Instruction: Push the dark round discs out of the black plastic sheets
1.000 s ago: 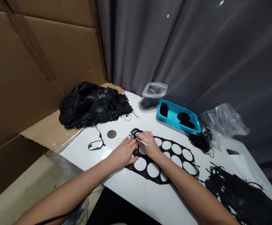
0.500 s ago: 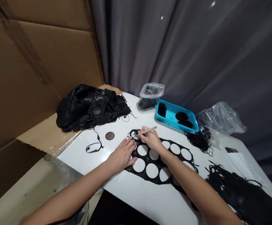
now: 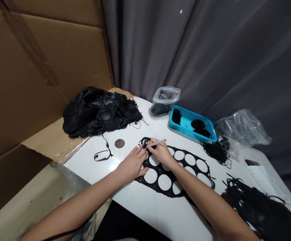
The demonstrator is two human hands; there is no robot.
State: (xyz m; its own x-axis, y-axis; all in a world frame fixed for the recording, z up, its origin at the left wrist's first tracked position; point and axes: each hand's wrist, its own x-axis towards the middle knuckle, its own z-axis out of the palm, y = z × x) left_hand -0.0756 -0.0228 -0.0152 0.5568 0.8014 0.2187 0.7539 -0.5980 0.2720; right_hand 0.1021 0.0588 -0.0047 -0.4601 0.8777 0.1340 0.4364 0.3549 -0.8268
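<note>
My right hand (image 3: 160, 152) pinches a thin white stick (image 3: 158, 143), whose tip reaches a small tangle of black cord (image 3: 144, 142). My left hand (image 3: 132, 164) lies flat beside it, fingers spread, with the fingertips close to the tangle. Under both hands lies a black sheet (image 3: 158, 173) with rows of round holes that show the white table through them. My right wrist hides part of the sheet.
The white table (image 3: 145, 211) holds a black heap with round pieces (image 3: 97, 113), a dark disc (image 3: 119, 143), a black cord loop (image 3: 102, 155), a blue basket (image 3: 172, 122), a zip bag (image 3: 164, 100), and black cords (image 3: 256, 207). Cardboard and a grey curtain stand behind.
The white stick has swung from pointing down-right to pointing up-right, then lowered toward the black tangle. My left hand has stayed on the sheet. The whole view has shifted slightly with my head.
</note>
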